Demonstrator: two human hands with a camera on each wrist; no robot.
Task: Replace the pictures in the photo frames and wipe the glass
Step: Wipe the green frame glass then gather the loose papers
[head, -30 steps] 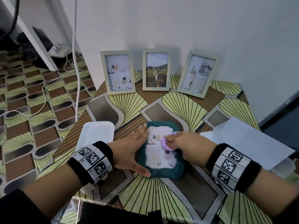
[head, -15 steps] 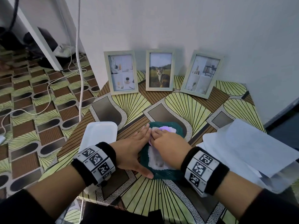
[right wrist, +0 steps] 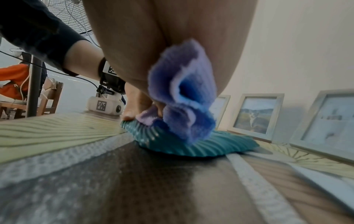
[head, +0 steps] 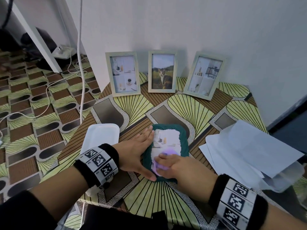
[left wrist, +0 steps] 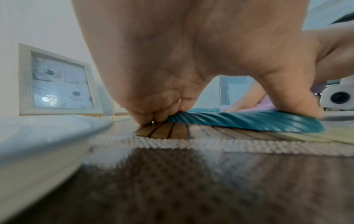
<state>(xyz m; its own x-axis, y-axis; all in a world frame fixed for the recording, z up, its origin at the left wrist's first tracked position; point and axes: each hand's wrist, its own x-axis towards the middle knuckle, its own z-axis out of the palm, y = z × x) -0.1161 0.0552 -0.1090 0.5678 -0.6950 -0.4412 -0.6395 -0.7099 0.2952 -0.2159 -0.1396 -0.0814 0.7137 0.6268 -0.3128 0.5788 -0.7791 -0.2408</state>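
A teal ridged photo frame (head: 184, 135) lies flat on the patterned table, picture side up. My left hand (head: 136, 150) braces it: the fingers lie straight along its left edge and the thumb runs across its near left corner. In the left wrist view those fingertips (left wrist: 145, 119) touch the table right beside the teal frame (left wrist: 249, 121). My right hand (head: 181, 166) grips a bunched purple cloth (head: 167, 154) and presses it on the near part of the glass. The right wrist view shows the purple cloth (right wrist: 184, 91) hanging from the palm over the teal frame (right wrist: 191, 150).
Three pale wooden frames lean on the back wall: the left frame (head: 123, 73), the cat picture frame (head: 162, 72) and the right frame (head: 203, 75). A white tray (head: 101, 136) lies left of my left hand. White paper sheets (head: 249, 146) lie to the right. The table's left edge drops to a floor with cables (head: 49, 90).
My right hand has dragged the purple cloth from the far end of the glass back to the near end. My left hand has stayed on the frame's left edge.
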